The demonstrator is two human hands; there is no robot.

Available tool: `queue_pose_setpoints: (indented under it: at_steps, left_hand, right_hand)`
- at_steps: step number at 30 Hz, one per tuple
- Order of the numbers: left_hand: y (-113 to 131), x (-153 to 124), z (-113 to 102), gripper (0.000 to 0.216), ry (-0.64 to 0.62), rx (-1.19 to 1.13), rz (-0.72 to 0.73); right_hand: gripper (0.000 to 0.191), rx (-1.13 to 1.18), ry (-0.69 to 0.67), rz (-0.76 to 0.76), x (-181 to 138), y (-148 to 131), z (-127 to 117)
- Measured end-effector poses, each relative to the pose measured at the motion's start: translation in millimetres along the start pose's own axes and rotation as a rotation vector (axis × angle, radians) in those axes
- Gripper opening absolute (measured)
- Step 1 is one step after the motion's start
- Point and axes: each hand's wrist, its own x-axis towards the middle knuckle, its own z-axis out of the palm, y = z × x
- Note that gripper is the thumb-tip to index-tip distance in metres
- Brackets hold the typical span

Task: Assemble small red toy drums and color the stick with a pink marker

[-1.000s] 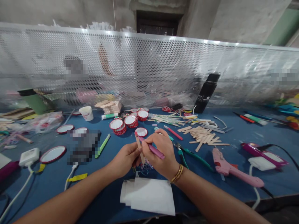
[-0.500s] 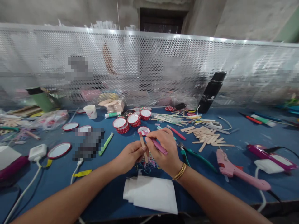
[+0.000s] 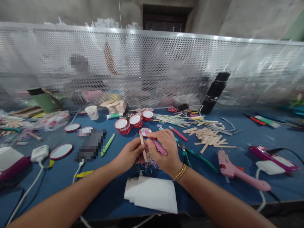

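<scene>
Pinched upright between my left hand's [image 3: 130,154] thumb and fingers is a wooden craft stick [image 3: 143,146], its face pale with some pink near the top. My right hand [image 3: 163,148] is closed around a pink marker [image 3: 159,147], slanted with its back end toward me. The marker's tip is hidden by my fingers, close to the stick's upper part. Just behind the stick lies a small round red-rimmed lid [image 3: 147,130]. Tangled coloured threads [image 3: 152,167] lie under both hands. A folded white cloth or paper [image 3: 154,194] rests at the near edge.
Loose craft sticks [image 3: 211,139], teal-handled pliers [image 3: 201,160] and a pink glue gun [image 3: 239,174] lie to the right. Red-sided round tins [image 3: 123,126] stand ahead. On the left are a phone [image 3: 91,145], a green marker [image 3: 108,145] and a paper cup [image 3: 91,112]. A perforated metal screen [image 3: 152,66] stands behind.
The craft stick now shows a paler face; half a second ago its upper part looked reddish. My right hand and the marker have shifted slightly left and up.
</scene>
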Motion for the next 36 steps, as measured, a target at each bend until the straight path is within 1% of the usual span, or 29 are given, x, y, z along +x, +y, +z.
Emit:
queue_pose_setpoints:
  at_steps: [3, 5, 9, 12, 17, 22, 25, 31, 36]
  left_hand:
    - [1.7, -0.2, 1.2, 0.041, -0.021, -0.022, -0.014]
    - [3.1, -0.6, 2.3, 0.042, -0.038, -0.033, -0.019]
    - [5.4, -3.1, 3.7, 0.042, -0.037, -0.025, -0.017]
    - [6.4, -5.2, 2.9, 0.042, -0.039, 0.002, -0.015]
    - [5.6, -4.9, 1.7, 0.043, -0.053, -0.005, -0.003]
    - [2.9, -3.4, 0.9, 0.043, -0.052, -0.029, -0.020]
    - [2.1, -2.8, 0.2, 0.045, -0.045, -0.041, -0.024]
    - [4.2, -1.8, -1.0, 0.050, -0.046, -0.013, -0.036]
    - [3.6, -1.4, -2.3, 0.047, -0.059, -0.002, -0.033]
  right_hand:
    - [0.010, 0.014, 0.060, 0.049, 0.7, 0.1, 0.0]
    - [0.010, 0.026, 0.077, 0.088, 1.0, 1.2, 0.4]
    - [0.005, 0.043, 0.084, 0.115, 1.0, 2.4, 2.7]
    - [0.007, 0.049, 0.070, 0.106, 1.0, 2.2, 4.3]
    - [0.009, 0.049, 0.072, 0.157, 0.0, 3.6, 4.8]
    - [0.013, 0.046, 0.064, 0.106, 1.1, 3.5, 5.1]
    - [0.015, 0.042, 0.062, 0.101, 2.6, 3.1, 5.1]
    - [0.013, 0.049, 0.021, 0.096, 1.4, 5.9, 5.7]
    - [0.013, 0.052, 0.012, 0.078, 0.2, 6.6, 6.1]
